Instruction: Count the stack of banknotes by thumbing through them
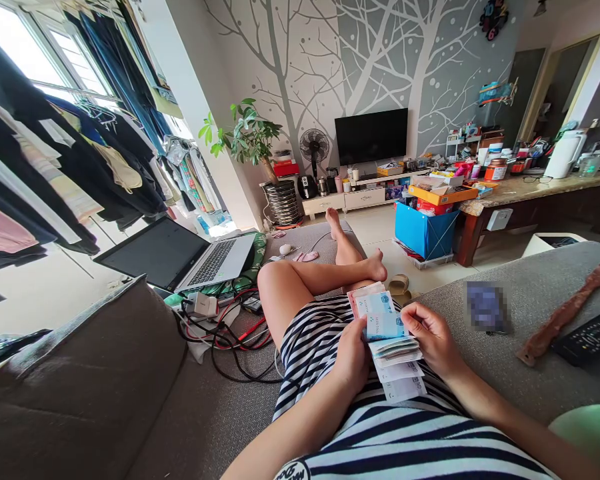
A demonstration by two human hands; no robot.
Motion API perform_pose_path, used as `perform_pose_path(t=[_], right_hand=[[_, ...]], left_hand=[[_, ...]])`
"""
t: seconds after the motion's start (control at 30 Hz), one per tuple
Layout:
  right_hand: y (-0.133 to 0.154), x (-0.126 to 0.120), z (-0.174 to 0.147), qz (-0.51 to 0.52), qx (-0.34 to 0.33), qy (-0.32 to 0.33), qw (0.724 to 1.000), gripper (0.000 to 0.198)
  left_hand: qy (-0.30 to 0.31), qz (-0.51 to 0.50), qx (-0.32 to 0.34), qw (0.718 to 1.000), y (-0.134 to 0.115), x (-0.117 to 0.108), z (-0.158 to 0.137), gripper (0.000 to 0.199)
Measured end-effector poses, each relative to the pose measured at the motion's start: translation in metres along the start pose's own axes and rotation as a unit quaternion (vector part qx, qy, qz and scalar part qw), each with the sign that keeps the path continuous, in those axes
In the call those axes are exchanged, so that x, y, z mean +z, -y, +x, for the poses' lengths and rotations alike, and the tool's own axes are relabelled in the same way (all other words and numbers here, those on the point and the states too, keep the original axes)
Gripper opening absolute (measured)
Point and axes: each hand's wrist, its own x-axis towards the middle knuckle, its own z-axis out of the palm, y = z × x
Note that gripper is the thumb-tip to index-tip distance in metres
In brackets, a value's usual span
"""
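In front of my lap, my left hand (353, 355) is closed round a stack of paper tickets (385, 327), its thumb lying on top. Pale blue slips show uppermost, a pinkish one sticks out at the far left, and white printed slips hang down below. My right hand (433, 337) is closed at the right edge of the same stack, thumb and fingers pinching there. Its fingertips partly hide what they grip. Beneath both hands is the striped navy and white clothing (310, 340) over my bent legs.
An open laptop (215, 260) sits to the left beside tangled cables (230, 333). On the sofa at right lie a brown stick-like object (567, 313), a black remote (590, 339) and a blurred-out item (486, 305). A green bowl-like rim (587, 427) shows lower right. Ahead stands a blue box (425, 230).
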Motion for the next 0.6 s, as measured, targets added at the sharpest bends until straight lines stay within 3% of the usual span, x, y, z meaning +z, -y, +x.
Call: perform_pose_path(t=[0.6], right_hand=[[-0.0047,-0.0024,-0.0008,0.05,-0.023,0.03,0.998,0.054]], left_hand=[[0.001,-0.014,-0.003,1.0,-0.0015,-0.0003,-0.0001,0.039]])
